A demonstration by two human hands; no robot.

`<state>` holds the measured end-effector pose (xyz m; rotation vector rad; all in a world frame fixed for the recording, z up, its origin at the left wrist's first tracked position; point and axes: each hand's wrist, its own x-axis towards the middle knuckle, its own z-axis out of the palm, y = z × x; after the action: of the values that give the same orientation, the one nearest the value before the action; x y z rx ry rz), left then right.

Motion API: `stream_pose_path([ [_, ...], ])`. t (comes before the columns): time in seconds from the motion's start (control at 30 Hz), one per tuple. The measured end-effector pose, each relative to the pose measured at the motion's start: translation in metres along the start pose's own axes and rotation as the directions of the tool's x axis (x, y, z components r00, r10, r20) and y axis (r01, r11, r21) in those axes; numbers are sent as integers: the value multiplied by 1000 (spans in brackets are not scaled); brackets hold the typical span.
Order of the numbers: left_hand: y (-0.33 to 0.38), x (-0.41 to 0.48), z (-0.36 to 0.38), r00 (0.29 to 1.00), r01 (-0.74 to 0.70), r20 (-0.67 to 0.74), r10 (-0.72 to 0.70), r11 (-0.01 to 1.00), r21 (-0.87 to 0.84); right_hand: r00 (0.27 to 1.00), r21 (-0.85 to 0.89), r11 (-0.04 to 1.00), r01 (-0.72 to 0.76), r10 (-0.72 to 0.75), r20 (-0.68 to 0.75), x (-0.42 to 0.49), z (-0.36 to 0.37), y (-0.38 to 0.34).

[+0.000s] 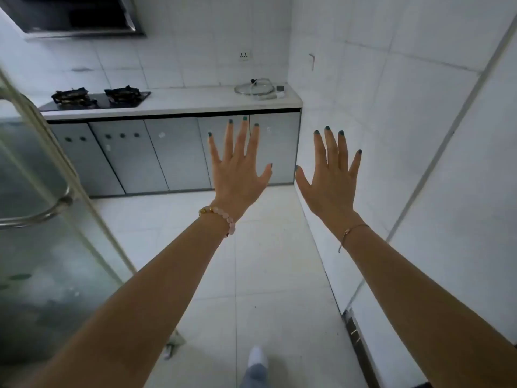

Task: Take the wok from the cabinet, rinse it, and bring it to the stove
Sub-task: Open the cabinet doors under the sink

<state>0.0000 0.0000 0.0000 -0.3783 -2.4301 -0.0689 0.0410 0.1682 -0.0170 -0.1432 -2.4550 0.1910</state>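
Both my arms reach out in front of me at chest height. My left hand (239,166) and my right hand (330,175) are spread flat, fingers straight, holding nothing. Beyond them a row of grey cabinet doors (173,155) runs under a white counter (179,103), all doors closed. A black two-burner gas stove (96,99) sits on the counter's left part. No wok is visible. A glass pot lid (254,88) lies at the counter's right end.
A glass door with a metal handle (36,208) stands close on my left. A white tiled wall (391,135) runs along the right. A range hood (75,15) hangs above the stove. White floor tiles (251,261) stretch between me and the cabinets.
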Motion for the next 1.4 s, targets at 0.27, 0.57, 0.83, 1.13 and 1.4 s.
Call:
stream_pose_path([
  [0.27,-42,48,82,996,64,63,-64,998,-8,999,10,1000,19,-19,42,70,82,1],
  [0.57,-102,157,160,983,164,78,-165,986,19,988,69,992,106,-113,105,197,176,-43],
  [0.83,-142,224,203,979,196,43,-200,977,81,981,125,973,192,-195,13,296,228,-73],
  [1.13,-180,303,264,960,278,-6,-280,950,144,960,187,943,274,-279,-3,393,315,-94],
  [1.4,-236,396,333,924,370,7,-382,901,226,936,239,912,333,-350,33,506,405,-112],
])
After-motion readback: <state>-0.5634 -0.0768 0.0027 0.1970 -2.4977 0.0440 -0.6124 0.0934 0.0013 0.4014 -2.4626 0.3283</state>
